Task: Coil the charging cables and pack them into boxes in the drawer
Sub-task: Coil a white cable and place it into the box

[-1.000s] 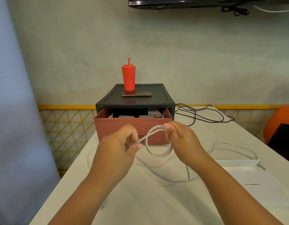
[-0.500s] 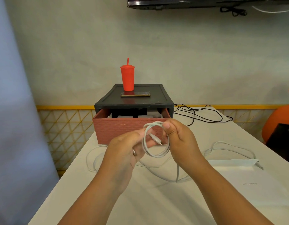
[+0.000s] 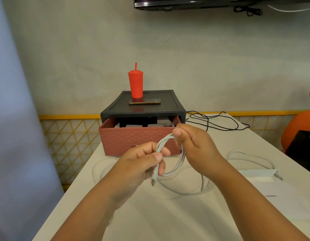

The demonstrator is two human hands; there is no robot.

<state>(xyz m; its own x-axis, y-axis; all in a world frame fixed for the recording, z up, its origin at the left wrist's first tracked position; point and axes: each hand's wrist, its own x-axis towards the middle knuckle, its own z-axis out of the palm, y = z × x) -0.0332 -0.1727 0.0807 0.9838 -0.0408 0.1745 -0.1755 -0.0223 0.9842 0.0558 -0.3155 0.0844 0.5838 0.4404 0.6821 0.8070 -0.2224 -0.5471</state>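
Note:
A white charging cable (image 3: 177, 166) forms a small coil held above the table, in front of the drawer. My right hand (image 3: 194, 145) pinches the top of the coil between thumb and fingers. My left hand (image 3: 143, 162) pinches the coil's left side, with the plug end hanging just below its fingers. The cable's loose length trails down over the white table (image 3: 150, 214). The red brick-patterned drawer (image 3: 133, 141) stands pulled out of its dark cabinet (image 3: 143, 108), with grey and black boxes (image 3: 133, 125) partly visible inside. A second white cable (image 3: 251, 159) lies at the right.
A red tumbler (image 3: 136, 84) with a straw and a phone (image 3: 144, 101) sit on the cabinet top. A black cable (image 3: 217, 121) sprawls behind at the right. White paper (image 3: 272, 186) lies on the right of the table. An orange chair (image 3: 300, 129) stands at the right edge.
My left hand laid another loop onto the coil, then slid down its left side to the plug end. The coil has grown thicker; my right hand stayed at its top.

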